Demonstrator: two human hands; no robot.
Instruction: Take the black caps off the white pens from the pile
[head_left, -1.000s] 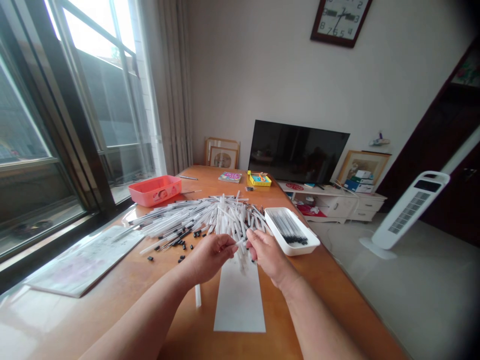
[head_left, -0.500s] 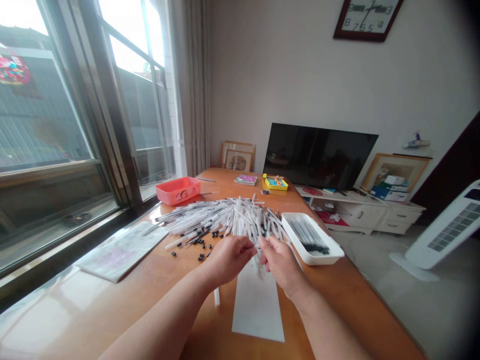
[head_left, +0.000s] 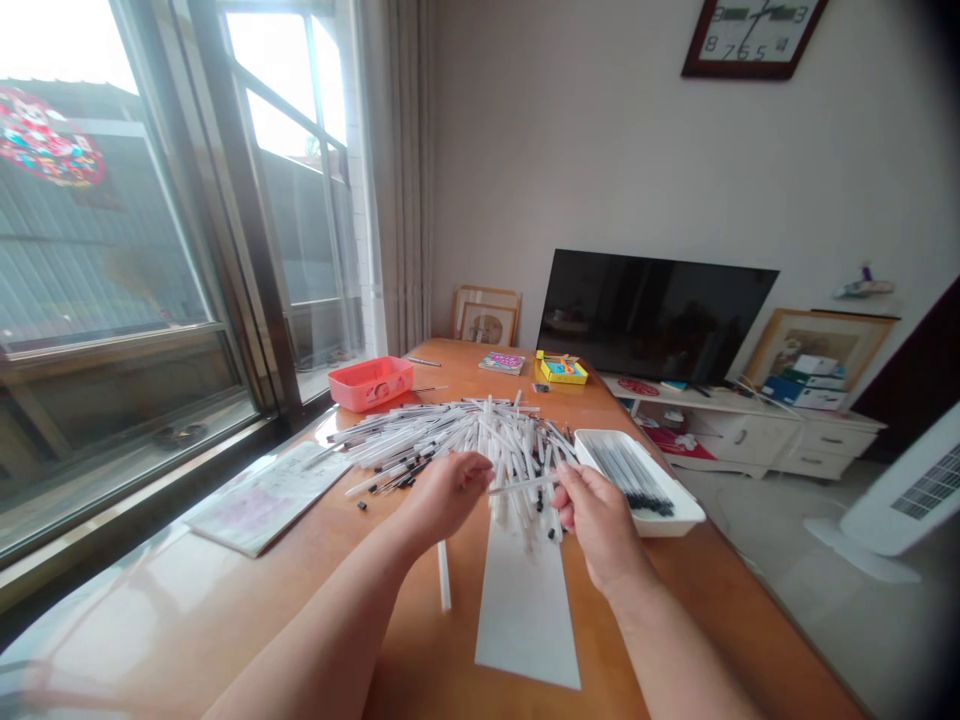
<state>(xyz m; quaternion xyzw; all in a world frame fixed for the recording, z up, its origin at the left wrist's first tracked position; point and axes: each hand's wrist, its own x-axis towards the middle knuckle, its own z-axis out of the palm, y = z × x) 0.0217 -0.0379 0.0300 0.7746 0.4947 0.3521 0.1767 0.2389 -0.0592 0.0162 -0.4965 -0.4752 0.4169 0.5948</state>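
My right hand (head_left: 596, 515) pinches a clear, slender pen tube (head_left: 525, 484) that points left, across the gap between my hands. The tube's far end reaches the curled fingertips of my left hand (head_left: 450, 492). Whether those fingers grip it or hold some small part is hidden. Behind both hands spreads a big heap of clear pen tubes (head_left: 420, 428), with black end pieces and thin refills among them. Under the hands lies a white paper strip (head_left: 529, 620). One loose tube (head_left: 444, 575) rests beside my left forearm.
A white tray (head_left: 686, 520) of dark-tipped pens stands at right, near the table edge. A red plastic box (head_left: 371, 385) is at the back left, with a booklet (head_left: 262, 500) nearer. Farther back are a yellow box (head_left: 562, 370) and a magazine (head_left: 502, 363). Small black caps (head_left: 362, 506) lie scattered.
My hands have moved apart, and the tube now shows lengthwise between them. My right hand has shifted right, nearer the white tray. The whole view has swung slightly left.
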